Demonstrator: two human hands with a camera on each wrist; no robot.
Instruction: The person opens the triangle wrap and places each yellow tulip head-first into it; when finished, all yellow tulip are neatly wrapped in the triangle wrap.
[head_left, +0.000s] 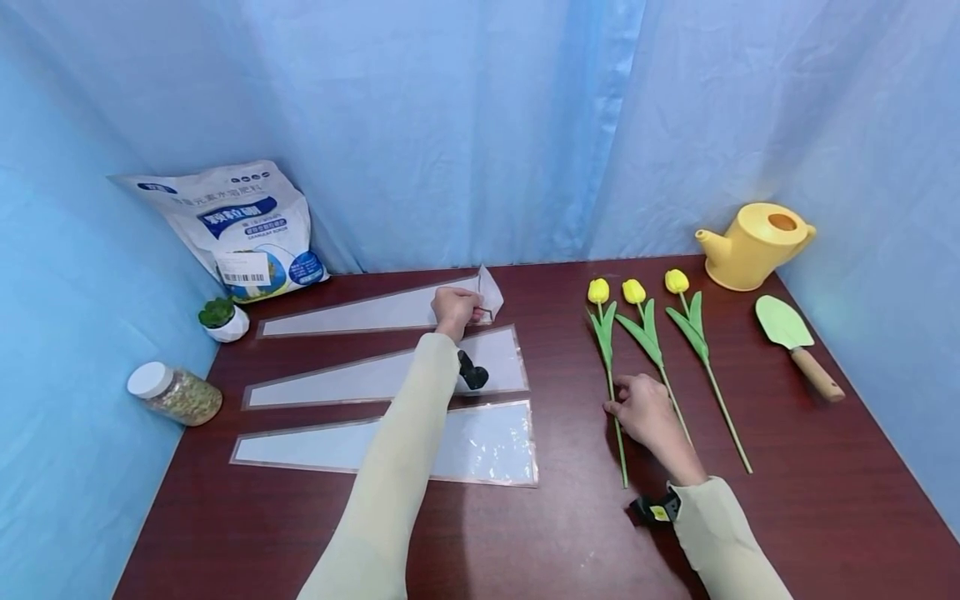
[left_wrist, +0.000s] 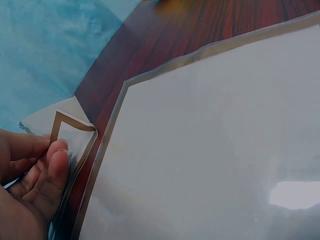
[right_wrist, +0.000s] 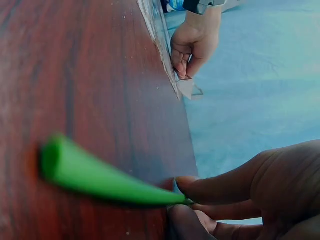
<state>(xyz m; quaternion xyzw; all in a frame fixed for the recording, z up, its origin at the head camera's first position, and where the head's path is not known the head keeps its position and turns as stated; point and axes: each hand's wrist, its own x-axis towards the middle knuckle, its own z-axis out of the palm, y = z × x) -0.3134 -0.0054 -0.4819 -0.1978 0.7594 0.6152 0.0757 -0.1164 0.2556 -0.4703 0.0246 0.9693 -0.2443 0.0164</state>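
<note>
My left hand (head_left: 455,307) pinches the wide end of the farthest tapered flower sleeve (head_left: 367,315), whose corner is lifted and folded up. In the left wrist view, thumb and fingers grip its gold-edged film (left_wrist: 75,120). Two more sleeves, the middle one (head_left: 337,371) and the nearest (head_left: 480,446), lie flat under the left forearm. At the right, my right hand (head_left: 648,410) pinches the stem of the leftmost yellow tulip (head_left: 597,291). The right wrist view shows that green stem (right_wrist: 100,175) between thumb and fingers. A second tulip (head_left: 633,291) and a third (head_left: 677,281) lie beside it.
A yellow watering can (head_left: 742,254) and a green trowel (head_left: 783,323) are at the right. On the left are a fertilizer bag (head_left: 247,221), a small potted succulent (head_left: 228,323) and a lidded jar (head_left: 183,397). Blue curtains (head_left: 450,125) border the table.
</note>
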